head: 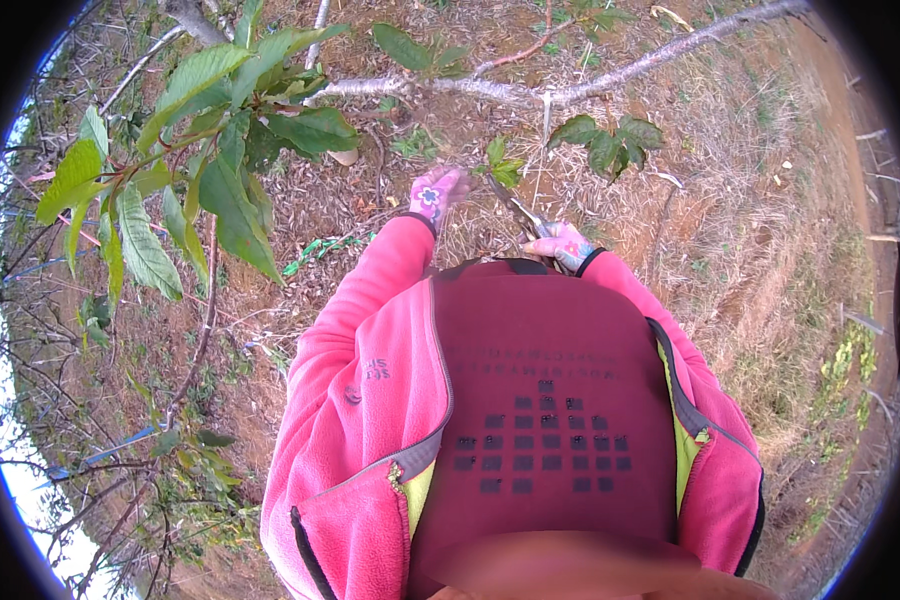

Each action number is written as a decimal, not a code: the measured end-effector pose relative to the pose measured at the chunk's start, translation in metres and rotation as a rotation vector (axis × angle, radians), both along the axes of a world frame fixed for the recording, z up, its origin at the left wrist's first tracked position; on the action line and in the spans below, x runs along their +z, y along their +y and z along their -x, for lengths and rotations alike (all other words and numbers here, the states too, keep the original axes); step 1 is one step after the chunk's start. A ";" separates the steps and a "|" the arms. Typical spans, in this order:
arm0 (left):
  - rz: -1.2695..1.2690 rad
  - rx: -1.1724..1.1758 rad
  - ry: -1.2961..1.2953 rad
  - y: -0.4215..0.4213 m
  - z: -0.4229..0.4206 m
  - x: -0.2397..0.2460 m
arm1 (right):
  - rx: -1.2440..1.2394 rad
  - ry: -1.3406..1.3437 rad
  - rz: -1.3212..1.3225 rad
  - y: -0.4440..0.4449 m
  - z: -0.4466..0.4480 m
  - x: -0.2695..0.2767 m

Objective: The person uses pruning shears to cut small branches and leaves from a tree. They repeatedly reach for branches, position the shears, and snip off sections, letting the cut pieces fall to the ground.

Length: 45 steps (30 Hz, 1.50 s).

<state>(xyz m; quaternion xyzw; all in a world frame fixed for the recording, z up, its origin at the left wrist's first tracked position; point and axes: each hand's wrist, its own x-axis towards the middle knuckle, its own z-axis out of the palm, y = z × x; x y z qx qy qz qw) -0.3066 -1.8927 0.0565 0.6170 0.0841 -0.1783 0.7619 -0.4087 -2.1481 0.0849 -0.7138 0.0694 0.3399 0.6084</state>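
My right hand (562,246), in a pink floral glove, is closed around what look like pruning shears (529,216). Their narrow dark and silver end points up and to the left, away from my body. Just beyond that tip is a small sprig of green leaves (504,163); whether they touch, I cannot tell. To the left, my left hand (439,193) wears a matching glove and hangs in front of me, its fingers blurred. Whether it holds anything is unclear. A pale bare tree branch (495,91) crosses beyond both hands.
A large leafy shoot (225,142) reaches in at the upper left, near my left arm. A pale strip (546,124) hangs from the branch. Green tape (319,249) lies on the littered ground. Thin twigs and blue cord (112,448) fill the left side.
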 end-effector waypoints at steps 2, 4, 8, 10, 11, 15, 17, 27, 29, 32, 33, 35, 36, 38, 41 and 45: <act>0.009 0.042 -0.042 0.004 -0.003 0.005 | 0.015 -0.026 0.063 0.000 0.000 -0.001; -0.009 0.096 -0.035 0.008 -0.007 0.014 | 0.022 -0.054 0.087 -0.001 0.000 -0.003; 0.048 0.201 -0.128 0.022 -0.011 0.045 | 0.042 -0.046 0.083 -0.003 -0.001 -0.009; 0.040 0.233 -0.174 0.027 -0.013 0.061 | 0.027 -0.063 0.058 -0.004 0.000 -0.012; 0.038 0.247 -0.203 0.030 -0.013 0.068 | 0.032 -0.069 0.056 -0.005 0.001 -0.012; 0.172 0.334 -0.360 0.034 -0.011 0.087 | 0.028 -0.087 0.031 -0.008 0.003 -0.009; 0.221 0.347 -0.379 0.036 -0.013 0.094 | 0.024 -0.083 0.019 -0.008 0.002 -0.005; 0.272 0.304 -0.406 0.034 -0.025 0.121 | 0.132 -0.258 0.105 0.006 -0.028 0.042; 0.224 0.322 -0.420 0.033 -0.025 0.121 | 0.113 -0.312 0.041 0.014 -0.035 0.055; 0.204 0.316 -0.435 0.034 -0.025 0.119 | 0.106 -0.266 0.053 0.026 -0.046 0.071; 0.188 0.314 -0.440 0.035 -0.025 0.119 | 0.103 -0.245 0.062 0.031 -0.049 0.074; 0.157 0.309 -0.442 0.038 -0.025 0.118 | 0.175 -0.306 0.050 0.034 -0.055 0.080; 0.141 0.305 -0.439 0.038 -0.025 0.117 | 0.202 -0.304 0.062 0.035 -0.058 0.083; 0.107 0.291 -0.453 0.039 -0.024 0.116 | 0.247 -0.337 0.091 0.039 -0.062 0.085; 0.088 0.302 -0.458 0.039 -0.022 0.114 | 0.235 -0.385 0.114 0.049 -0.063 0.085; 0.102 0.310 -0.537 0.038 -0.019 0.111 | 0.248 -0.448 0.244 0.054 -0.068 0.087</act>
